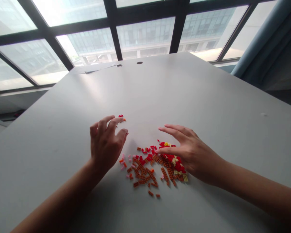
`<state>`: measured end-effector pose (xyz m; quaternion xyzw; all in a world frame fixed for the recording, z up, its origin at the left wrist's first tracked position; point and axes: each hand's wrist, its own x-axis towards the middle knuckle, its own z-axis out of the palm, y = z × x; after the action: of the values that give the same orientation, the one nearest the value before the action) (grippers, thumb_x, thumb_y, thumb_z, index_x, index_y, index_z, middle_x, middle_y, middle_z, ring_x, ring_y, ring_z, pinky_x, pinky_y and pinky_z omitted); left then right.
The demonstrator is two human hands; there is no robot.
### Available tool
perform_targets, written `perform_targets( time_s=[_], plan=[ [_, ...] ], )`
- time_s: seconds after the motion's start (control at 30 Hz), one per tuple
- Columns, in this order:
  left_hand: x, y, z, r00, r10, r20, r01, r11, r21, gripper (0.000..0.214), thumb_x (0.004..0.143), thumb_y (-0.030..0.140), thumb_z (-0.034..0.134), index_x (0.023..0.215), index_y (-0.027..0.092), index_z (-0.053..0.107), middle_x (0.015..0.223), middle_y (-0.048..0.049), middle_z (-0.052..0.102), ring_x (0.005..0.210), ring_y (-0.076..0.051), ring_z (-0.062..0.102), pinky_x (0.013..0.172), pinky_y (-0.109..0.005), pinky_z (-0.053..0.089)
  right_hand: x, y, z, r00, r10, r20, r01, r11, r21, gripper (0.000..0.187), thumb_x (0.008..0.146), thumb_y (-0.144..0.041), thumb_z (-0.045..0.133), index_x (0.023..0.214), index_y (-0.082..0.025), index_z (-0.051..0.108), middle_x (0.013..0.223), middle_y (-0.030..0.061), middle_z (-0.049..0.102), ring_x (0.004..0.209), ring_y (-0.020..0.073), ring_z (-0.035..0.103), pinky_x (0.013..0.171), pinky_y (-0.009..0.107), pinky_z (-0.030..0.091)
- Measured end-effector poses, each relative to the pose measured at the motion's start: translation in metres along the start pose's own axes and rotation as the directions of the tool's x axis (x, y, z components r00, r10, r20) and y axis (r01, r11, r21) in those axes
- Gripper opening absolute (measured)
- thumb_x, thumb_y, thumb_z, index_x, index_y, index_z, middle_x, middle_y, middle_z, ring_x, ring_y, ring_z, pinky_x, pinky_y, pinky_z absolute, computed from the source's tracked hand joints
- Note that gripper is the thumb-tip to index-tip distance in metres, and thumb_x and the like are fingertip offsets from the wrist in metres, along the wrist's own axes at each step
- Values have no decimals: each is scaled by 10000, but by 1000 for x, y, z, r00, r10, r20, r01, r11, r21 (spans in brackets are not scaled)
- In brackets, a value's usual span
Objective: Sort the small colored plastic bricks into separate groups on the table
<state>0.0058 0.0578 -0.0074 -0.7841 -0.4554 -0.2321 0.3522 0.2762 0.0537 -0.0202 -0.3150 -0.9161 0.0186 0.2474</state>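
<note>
Toy bricks [144, 177] are scattered in a loose heap on the near part of a broad white bench [145, 94], which is backed by a dark-framed window [145, 37]. Two bare hands are held over the bench, one at each side of the heap. By the right hand [194, 153], the heap's right edge is partly covered; its fingers are spread wide, the thumb is reached out over the red bricks [142, 160], and no brick is seen to be gripped. The left hand [106, 140] is placed beyond the heap's left side, its fingers loosely curled and parted from the thumb, with nothing visibly held. Just past those fingertips a small group of red and orange bricks [124, 119] is set apart; whether any of them is touched cannot be told, as part of the group is hidden. That group could be scattered if it were brushed by the curled fingers, and the heap could be spread further if the right palm were dragged sideways. Smallest of all, two stray brown bricks [150, 193] are left at the heap's near edge, where they might be knocked away by a passing wrist.
</note>
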Motion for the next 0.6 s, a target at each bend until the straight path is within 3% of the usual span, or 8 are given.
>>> perform_targets(
  time_s=[0.27, 0.5, 0.6],
  plan=[
    [-1, 2, 1, 1000, -16, 3, 16, 1000, -25, 106, 819, 125, 678, 746, 202, 682, 1086, -84, 717, 1056, -315, 598, 818, -451, 371, -1, 1, 1, 1000, 24, -11, -24, 1000, 1, 494, 758, 29, 471, 1043, -254, 758, 1368, 145, 558, 1303, 298, 461, 993, 523, 434],
    [0, 1, 0, 1000, -7, 2, 7, 1000, -27, 105, 822, 126, 673, 749, 201, 678, 1087, -86, 719, 1052, -315, 602, 809, -455, 374, 4, 4, -13, 999, -2, -33, 3, 999, 46, 456, 781, 38, 459, 810, -279, 787, 1296, 92, 623, 1235, 280, 529, 982, 522, 449],
    [0, 1, 0, 1000, -11, 7, 11, 1000, -23, 104, 821, 126, 676, 752, 204, 677, 1089, -81, 719, 1052, -312, 604, 813, -452, 373, 3, 5, -11, 1000, -13, -4, 14, 999, 48, 454, 766, 45, 471, 828, -274, 789, 1301, 102, 616, 1232, 289, 529, 974, 531, 450]
  ],
)
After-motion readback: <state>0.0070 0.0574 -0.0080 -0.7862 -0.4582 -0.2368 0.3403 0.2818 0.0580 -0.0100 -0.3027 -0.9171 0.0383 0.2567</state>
